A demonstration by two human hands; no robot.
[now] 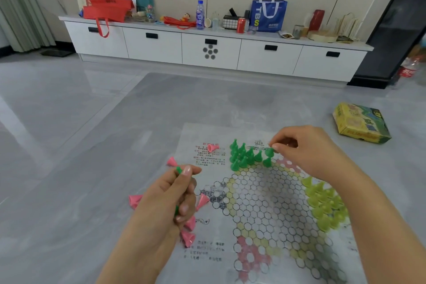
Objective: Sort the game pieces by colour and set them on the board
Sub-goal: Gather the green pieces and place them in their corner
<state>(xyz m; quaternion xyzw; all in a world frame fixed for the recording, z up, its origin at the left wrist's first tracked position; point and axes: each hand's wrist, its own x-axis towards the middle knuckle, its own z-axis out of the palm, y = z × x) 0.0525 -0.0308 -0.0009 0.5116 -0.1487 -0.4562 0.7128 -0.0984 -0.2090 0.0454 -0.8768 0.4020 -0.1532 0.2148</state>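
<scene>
Green piece [268, 151] in right grip [306, 147], beside green cluster [244, 155]

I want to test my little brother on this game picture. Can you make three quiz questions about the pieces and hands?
1. True or false: the yellow-green pieces stand on the board's right side.
2. Which colour lies scattered, tipped over, near the left hand? A pink, B blue, C black.
3. What colour piece does the right hand pinch beside the green group?

Key: 1 true; 2 A, the pink pieces; 3 green.
</scene>
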